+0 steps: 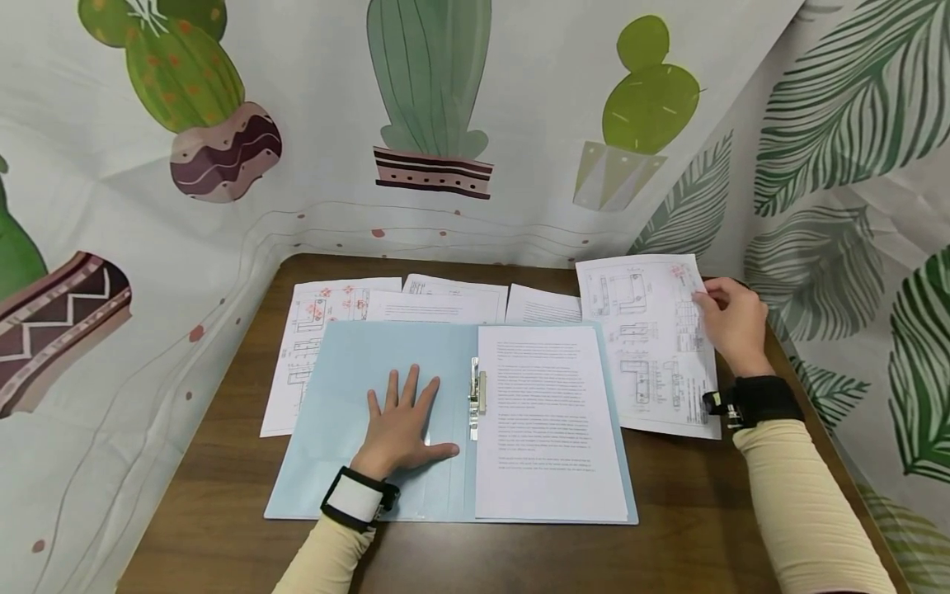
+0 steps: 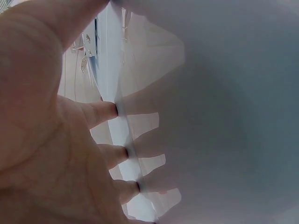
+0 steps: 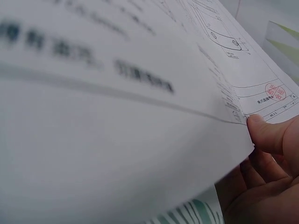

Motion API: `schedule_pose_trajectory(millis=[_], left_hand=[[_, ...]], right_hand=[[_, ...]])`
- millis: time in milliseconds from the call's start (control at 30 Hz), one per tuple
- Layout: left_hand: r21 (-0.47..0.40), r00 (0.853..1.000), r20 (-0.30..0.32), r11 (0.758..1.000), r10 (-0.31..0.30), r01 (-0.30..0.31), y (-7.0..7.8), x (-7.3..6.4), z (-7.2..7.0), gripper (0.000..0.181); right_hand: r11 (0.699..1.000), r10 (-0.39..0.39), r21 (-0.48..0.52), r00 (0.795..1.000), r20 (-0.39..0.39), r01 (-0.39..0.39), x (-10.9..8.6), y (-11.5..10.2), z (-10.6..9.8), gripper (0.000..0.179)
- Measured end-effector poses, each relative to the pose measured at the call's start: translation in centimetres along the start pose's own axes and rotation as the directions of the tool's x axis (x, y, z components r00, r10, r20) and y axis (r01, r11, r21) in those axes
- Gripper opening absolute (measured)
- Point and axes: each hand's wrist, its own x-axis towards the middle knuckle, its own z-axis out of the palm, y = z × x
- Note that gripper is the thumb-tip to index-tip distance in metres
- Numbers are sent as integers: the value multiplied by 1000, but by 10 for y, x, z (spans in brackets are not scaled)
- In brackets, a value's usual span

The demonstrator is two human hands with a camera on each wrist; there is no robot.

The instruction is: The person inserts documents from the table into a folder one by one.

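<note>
The left hand (image 1: pixel 401 433) lies flat, its fingers spread wide and its thumb pointing right, palm down on the left cover of the open blue folder (image 1: pixel 308 474); it grips nothing. Its forearm slants in from the near side. On the right, the right forearm slants far and left, and the right hand (image 1: pixel 736 323) pinches the right edge of a printed sheet (image 1: pixel 644 346), thumb on top, fingers curled beneath. That sheet is at the folder's right.
</note>
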Motion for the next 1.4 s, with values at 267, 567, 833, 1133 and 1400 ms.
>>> schedule_pose_trajectory(millis=[267, 567, 833, 1133, 1400], left_hand=[[-6, 1000, 4, 1000, -2, 2, 1, -1, 1, 113], [-6, 1000, 7, 1000, -3, 3, 2, -2, -1, 113], [-3, 1000, 10, 1000, -2, 2, 1, 0, -2, 114], [4, 1000, 11, 1000, -5, 5, 0, 1, -2, 114], [3, 1000, 12, 1000, -1, 1, 0, 0, -3, 114]], right_hand=[[998, -49, -37, 996, -75, 46, 5, -3, -20, 23], [999, -39, -17, 990, -137, 37, 13, -5, -47, 28], [1000, 1, -9, 957, -289, -3, 14, -7, -64, 24], [996, 67, 76, 915, -397, -40, 15, -10, -82, 25], [998, 59, 28, 887, -457, -52, 20, -12, -94, 26]])
